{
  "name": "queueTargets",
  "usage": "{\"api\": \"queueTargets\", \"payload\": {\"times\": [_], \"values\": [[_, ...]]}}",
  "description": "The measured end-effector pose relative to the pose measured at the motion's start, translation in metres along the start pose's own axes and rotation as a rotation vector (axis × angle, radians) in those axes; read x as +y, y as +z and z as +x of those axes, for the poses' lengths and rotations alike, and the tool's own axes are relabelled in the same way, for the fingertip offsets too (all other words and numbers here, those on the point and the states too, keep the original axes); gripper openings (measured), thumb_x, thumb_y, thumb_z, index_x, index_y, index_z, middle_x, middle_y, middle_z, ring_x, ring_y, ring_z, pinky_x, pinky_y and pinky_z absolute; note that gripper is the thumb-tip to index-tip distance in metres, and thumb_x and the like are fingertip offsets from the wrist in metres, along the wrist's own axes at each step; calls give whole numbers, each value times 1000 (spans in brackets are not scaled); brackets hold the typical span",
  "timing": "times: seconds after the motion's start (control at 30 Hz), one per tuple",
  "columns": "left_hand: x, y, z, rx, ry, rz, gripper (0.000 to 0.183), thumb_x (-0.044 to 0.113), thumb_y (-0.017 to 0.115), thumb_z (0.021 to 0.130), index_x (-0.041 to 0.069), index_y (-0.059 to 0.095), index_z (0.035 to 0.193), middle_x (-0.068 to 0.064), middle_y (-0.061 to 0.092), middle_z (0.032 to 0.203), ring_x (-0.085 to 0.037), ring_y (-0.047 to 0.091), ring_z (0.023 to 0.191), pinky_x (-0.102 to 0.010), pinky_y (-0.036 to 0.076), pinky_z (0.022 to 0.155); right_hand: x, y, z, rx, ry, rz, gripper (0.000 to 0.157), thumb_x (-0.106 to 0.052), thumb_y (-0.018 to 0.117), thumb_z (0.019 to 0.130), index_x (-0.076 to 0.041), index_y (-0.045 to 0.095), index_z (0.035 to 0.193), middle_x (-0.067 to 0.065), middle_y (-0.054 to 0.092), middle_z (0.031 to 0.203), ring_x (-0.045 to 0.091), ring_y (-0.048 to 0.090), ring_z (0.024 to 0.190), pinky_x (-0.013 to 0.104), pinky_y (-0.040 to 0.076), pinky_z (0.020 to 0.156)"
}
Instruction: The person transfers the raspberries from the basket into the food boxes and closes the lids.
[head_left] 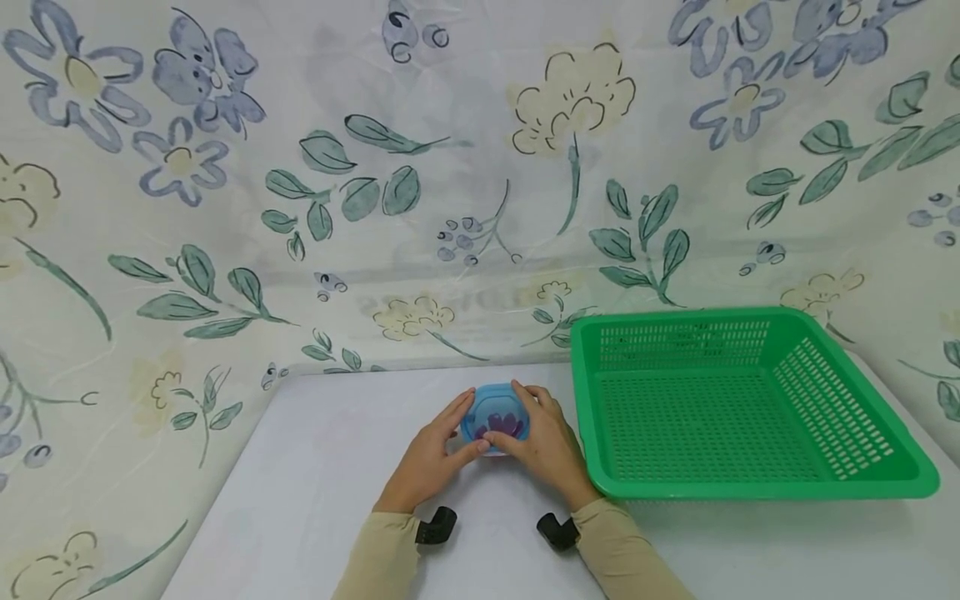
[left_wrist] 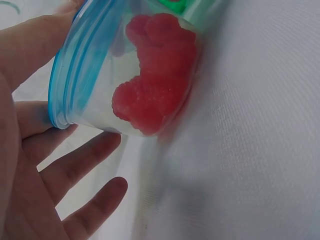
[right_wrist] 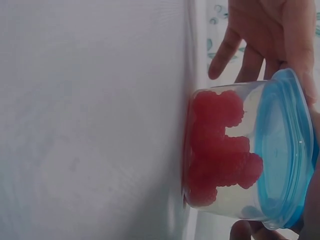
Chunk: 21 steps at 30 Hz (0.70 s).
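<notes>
A small clear food container with a blue lid stands upright on the white table, with both hands round it. Red raspberries lie inside, seen through its wall in both wrist views. The left hand holds the lid's left side, thumb at the near edge; its lower fingers stick out beside the wall in the left wrist view. From the right, the right hand grips the lid, its thumb also at the near edge. In the head view the lid looks seated; the fingers hide parts of its rim.
A large green plastic basket with slotted walls stands right of the hands, close to the right forearm. Behind the white table hangs a flower-patterned cloth. Black devices are worn at both wrists.
</notes>
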<state>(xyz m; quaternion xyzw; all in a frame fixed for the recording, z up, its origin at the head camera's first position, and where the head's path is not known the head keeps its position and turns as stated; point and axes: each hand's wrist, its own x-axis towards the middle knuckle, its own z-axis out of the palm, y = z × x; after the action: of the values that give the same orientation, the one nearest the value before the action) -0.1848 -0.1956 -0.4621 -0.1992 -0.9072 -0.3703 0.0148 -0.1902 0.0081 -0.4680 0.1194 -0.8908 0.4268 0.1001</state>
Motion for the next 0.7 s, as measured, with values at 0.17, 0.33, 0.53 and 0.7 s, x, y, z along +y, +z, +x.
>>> {"api": "queueTargets", "payload": {"times": [0.17,0.33,0.53,0.7], "values": [[-1,2,1,0,26,-18,75,42,67,96,14,33,158,-1,30,163,-29,50,135,-46,52,98,1,0,-1,-9,10,25,84,-39,83,82,-3,47,148,21,50,140,39,50,125,56,49,98],[-2,2,2,-14,30,-49,77,41,67,96,12,31,158,-1,28,164,-28,49,136,-42,55,95,1,1,-1,-36,32,60,85,-41,81,84,-3,44,151,23,50,140,40,49,126,57,47,100],[0,-1,3,-32,20,-68,77,40,68,96,12,32,158,-4,29,164,-28,50,135,-41,55,95,2,2,0,-38,48,114,85,-39,81,85,-3,43,151,25,50,137,40,53,121,58,48,99],[2,-3,3,-31,13,-83,77,38,69,95,11,32,158,-7,29,164,-28,48,137,-39,55,95,4,2,1,-51,64,155,85,-40,81,85,-5,42,152,25,53,132,38,57,116,56,49,97]]}}
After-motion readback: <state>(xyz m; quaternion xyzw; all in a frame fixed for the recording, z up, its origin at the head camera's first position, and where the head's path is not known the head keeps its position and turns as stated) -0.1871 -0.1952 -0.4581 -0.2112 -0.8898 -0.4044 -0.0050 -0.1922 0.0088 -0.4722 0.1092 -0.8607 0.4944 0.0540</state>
